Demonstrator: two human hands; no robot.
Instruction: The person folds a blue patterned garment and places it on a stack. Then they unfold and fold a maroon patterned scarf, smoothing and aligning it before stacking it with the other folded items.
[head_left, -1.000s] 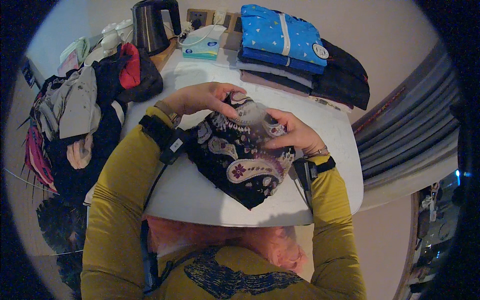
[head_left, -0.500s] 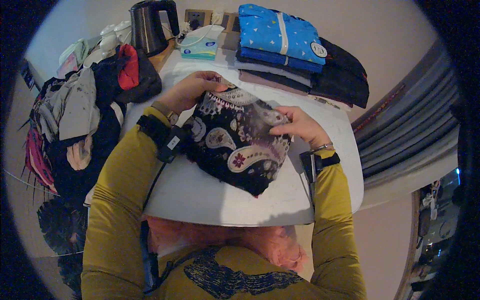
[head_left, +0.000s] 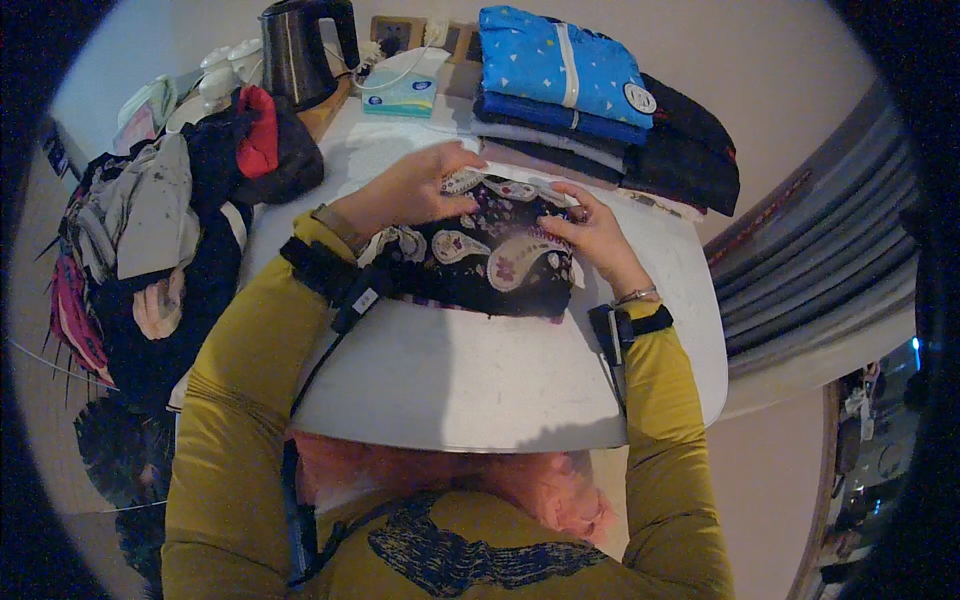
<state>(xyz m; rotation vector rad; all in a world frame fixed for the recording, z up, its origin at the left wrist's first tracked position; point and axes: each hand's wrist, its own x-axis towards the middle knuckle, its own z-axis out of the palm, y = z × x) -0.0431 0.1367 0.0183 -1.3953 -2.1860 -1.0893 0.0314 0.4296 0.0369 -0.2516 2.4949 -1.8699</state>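
A folded black cloth (head_left: pixel 470 275) with cream, pink and purple paisley patterns lies mid-table, its lower edge toward me. Whether it is a scarf or a garment I cannot tell. At its upper left edge my left hand (head_left: pixel 425 188) pinches the fabric between thumb and fingers. My right hand (head_left: pixel 600 238) grips the upper right corner, thumb on the near face. Behind my fingers, part of the cloth's far side is hidden.
Folded clothes topped by a bright blue piece (head_left: pixel 550 65) stand at the back right, beside a dark garment (head_left: pixel 690 150). Heaped clothes (head_left: pixel 160 220) crowd the left side. A kettle (head_left: pixel 297 60) and a tissue pack (head_left: pixel 400 95) are at the back of the white table (head_left: pixel 500 400).
Both hands still hold the cloth. Its lower corner, hanging toward me, is now up and level, so the cloth looks shorter and wider. My left hand has moved right.
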